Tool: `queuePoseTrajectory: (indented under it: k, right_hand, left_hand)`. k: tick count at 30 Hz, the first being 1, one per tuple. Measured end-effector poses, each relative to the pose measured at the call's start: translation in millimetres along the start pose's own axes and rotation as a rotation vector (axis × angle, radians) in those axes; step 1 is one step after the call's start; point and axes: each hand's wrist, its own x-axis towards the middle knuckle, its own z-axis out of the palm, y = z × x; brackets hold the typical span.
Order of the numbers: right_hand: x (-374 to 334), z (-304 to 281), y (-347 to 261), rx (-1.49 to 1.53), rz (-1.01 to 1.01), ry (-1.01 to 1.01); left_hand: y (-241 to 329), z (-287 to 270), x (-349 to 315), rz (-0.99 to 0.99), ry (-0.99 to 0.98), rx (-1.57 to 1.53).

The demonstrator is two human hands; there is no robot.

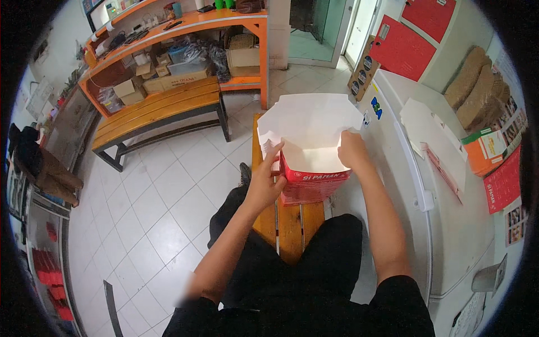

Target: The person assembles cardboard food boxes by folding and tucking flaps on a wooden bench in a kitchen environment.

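Note:
A red cardboard box with a white inside stands on the wooden bench between my legs. Its top is open, and the wide white lid flap rises at the far side. My left hand grips the left wall near the front corner, thumb and fingers on either side of the cardboard. At the opposite side, my right hand has its fingers curled closed over the right edge. The box's inside shows a pale bottom; its lower sides are partly hidden.
A white chest freezer stands close on my right, with a flat white carton piece and an orange-green packet on top. Another wooden bench and an orange shelf counter are farther left.

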Motion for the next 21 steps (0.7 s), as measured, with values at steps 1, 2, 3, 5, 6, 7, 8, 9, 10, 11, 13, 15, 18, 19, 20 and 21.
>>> queuePoseTrajectory:
  k: [1, 2, 3, 5, 6, 7, 8, 9, 10, 11, 13, 15, 18, 19, 20, 21]
  right_hand:
    - [0.6, 0.2, 0.9, 0.002, 0.026, -0.004]
    - [1.0, 1.4, 2.5, 0.006, 0.024, 0.000]
    - [1.3, 2.8, 4.5, 0.010, 0.023, 0.004]
    - [-0.4, -2.3, -1.8, 0.021, 0.015, 0.003]
    - [-1.4, -4.7, -4.7, 0.025, 0.013, -0.004]
    - [-3.1, -7.1, -8.4, 0.030, 0.014, -0.009]
    - [-4.1, -6.0, -9.9, 0.043, 0.017, -0.002]
    - [-5.0, -4.5, -11.2, 0.057, 0.020, 0.007]
    - [-6.6, -3.5, -12.9, 0.070, 0.022, 0.012]
    - [-8.3, -3.4, -14.0, 0.083, 0.043, -0.021]
    - [-12.5, -2.8, -15.4, 0.107, 0.089, -0.088]
    - [-17.1, -1.1, -16.5, 0.100, 0.096, -0.084]
    - [-16.3, 0.3, -15.0, 0.112, 0.113, -0.082]
    - [-14.3, 2.4, -13.4, 0.121, 0.121, -0.083]
    - [-14.0, 4.4, -10.7, 0.156, 0.129, -0.073]
    - [-14.3, 6.3, -7.4, 0.191, 0.141, -0.061]
  left_hand:
    - [1.0, 0.4, -2.2, 0.064, -0.019, 0.070]
    - [1.4, 0.2, -4.1, 0.129, -0.039, 0.138]
    - [0.9, 0.3, -5.5, 0.194, -0.061, 0.206]
    - [-6.6, -4.2, -7.1, 0.181, -0.065, 0.283]
    - [-11.5, -5.5, -7.7, 0.175, -0.069, 0.321]
    - [-15.3, -5.5, -9.1, 0.203, -0.048, 0.324]
    - [-19.0, -5.2, -11.3, 0.230, -0.028, 0.326]
    - [-22.6, -5.6, -12.2, 0.258, -0.007, 0.328]
    - [-23.6, -6.6, -12.0, 0.269, -0.008, 0.323]
    - [-24.4, -8.1, -11.7, 0.280, -0.009, 0.319]
    - [-18.5, -5.8, -11.9, 0.221, -0.005, 0.300]
    - [3.3, 4.4, -11.9, 0.083, 0.009, 0.266]
    - [9.4, 10.8, -4.6, 0.156, 0.077, 0.182]
    - [11.1, 11.9, -2.4, 0.108, 0.062, 0.207]
    - [12.4, 11.2, -0.3, 0.061, 0.045, 0.232]
    - [13.5, 10.4, 1.9, 0.015, 0.025, 0.257]
